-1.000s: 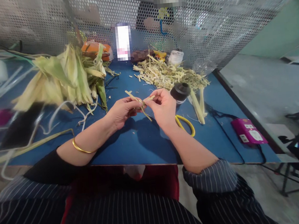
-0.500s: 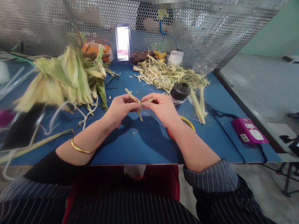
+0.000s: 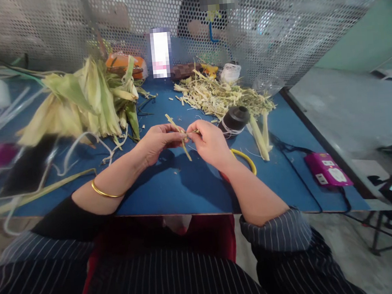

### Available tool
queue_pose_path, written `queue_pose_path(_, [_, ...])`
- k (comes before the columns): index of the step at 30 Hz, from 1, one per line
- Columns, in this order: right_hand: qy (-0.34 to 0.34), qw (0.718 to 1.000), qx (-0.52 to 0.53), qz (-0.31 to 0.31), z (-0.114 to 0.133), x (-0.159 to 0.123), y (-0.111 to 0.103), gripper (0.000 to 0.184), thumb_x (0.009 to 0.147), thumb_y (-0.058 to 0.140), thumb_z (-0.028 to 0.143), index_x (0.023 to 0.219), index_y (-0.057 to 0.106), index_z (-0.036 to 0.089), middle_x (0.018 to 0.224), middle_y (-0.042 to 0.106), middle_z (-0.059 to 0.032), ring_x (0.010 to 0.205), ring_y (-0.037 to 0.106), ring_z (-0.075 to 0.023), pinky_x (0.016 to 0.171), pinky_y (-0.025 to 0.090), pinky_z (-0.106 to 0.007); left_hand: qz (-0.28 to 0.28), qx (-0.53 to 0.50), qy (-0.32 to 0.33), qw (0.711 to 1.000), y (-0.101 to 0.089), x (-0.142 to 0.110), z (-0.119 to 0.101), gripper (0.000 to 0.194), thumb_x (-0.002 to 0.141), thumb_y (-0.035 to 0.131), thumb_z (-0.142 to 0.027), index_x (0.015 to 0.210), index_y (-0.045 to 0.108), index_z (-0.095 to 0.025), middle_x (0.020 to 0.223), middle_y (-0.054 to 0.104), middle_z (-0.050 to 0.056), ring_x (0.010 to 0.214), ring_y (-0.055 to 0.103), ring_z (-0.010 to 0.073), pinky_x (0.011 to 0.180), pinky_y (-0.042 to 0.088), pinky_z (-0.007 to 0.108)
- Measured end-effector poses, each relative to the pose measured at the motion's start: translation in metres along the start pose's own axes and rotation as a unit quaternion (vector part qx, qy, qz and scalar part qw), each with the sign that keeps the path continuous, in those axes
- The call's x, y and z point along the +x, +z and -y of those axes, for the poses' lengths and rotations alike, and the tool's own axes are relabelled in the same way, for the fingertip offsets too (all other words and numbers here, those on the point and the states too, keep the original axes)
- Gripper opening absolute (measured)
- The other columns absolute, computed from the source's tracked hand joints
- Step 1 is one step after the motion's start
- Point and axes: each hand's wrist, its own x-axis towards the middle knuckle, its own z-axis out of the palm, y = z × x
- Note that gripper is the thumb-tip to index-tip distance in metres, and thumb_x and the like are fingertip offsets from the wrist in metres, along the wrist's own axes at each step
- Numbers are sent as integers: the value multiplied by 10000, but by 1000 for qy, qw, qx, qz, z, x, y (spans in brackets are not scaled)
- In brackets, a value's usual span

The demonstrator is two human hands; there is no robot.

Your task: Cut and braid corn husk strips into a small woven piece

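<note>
Above the blue table (image 3: 186,189), my left hand (image 3: 157,143) and my right hand (image 3: 211,143) meet, both pinched on thin strips of dried corn husk (image 3: 181,137). One strip sticks up past my left fingers and another hangs down between the hands. A gold bangle sits on my left wrist. Just behind my right hand stands a black spool of thread (image 3: 236,117), and yellow-handled scissors (image 3: 247,158) lie partly hidden under my right wrist.
A heap of corn husks (image 3: 85,101) lies at the left, and a pile of husk scraps (image 3: 215,97) at the back. A magenta power strip (image 3: 327,174) sits at the right edge, a black phone (image 3: 29,166) at the left. Perforated metal screen behind.
Both hands stay pinched on the husk strips, shifting slightly; the hanging strip's angle has changed as the fingers work it.
</note>
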Motion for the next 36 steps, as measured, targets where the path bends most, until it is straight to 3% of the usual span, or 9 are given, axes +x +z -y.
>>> queue_pose_path(6, [-38, 998, -45, -11, 1, -2, 4, 105, 846, 466, 139, 797, 534, 202, 833, 606, -52, 805, 547, -186, 739, 407, -335, 12, 26, 12, 1000, -3, 3, 0, 233, 659, 743, -364, 721, 723, -141, 768, 718, 73, 763, 666, 180, 812, 491, 307])
queue_pose_path(13, [-45, 998, -39, -12, 0, -3, 5, 109, 861, 463, 148, 820, 548, 204, 857, 602, -50, 825, 549, -184, 765, 414, -338, -22, 153, 82, 985, 0, -1, -5, 148, 688, 694, -300, 592, 712, -190, 677, 698, 48, 718, 620, 170, 795, 479, 297])
queue_pose_path(17, [-37, 999, 1, -19, -2, -2, 4, 105, 877, 497, 193, 829, 588, 220, 859, 619, -28, 799, 563, -165, 752, 432, -319, -36, 175, 109, 978, 2, -3, -6, 157, 706, 654, -259, 575, 702, -187, 647, 682, 31, 673, 596, 150, 761, 475, 279])
queue_pose_path(23, [-105, 994, 36, -14, -6, 2, -4, 220, 883, 526, 211, 1075, 614, 273, 1044, 618, -39, 954, 587, -172, 856, 452, -333, -33, 133, 98, 986, -1, -1, -5, 167, 690, 665, -293, 574, 702, -179, 642, 680, 35, 681, 601, 159, 774, 477, 286])
queue_pose_path(31, [-149, 987, -61, 19, -4, 3, -10, 194, 925, 462, 285, 940, 654, 263, 986, 630, -53, 901, 574, -186, 813, 424, -343, 10, 63, 42, 997, -5, 2, -1, 135, 686, 657, -263, 595, 710, -179, 639, 677, 46, 675, 614, 155, 800, 482, 299])
queue_pose_path(36, [-95, 995, -44, 2, -3, 2, -7, 173, 910, 487, 300, 830, 615, 217, 854, 624, -44, 791, 554, -171, 753, 409, -326, 13, 88, 62, 994, -4, -1, -6, 155, 690, 685, -282, 572, 695, -183, 657, 678, 56, 675, 608, 151, 775, 469, 281])
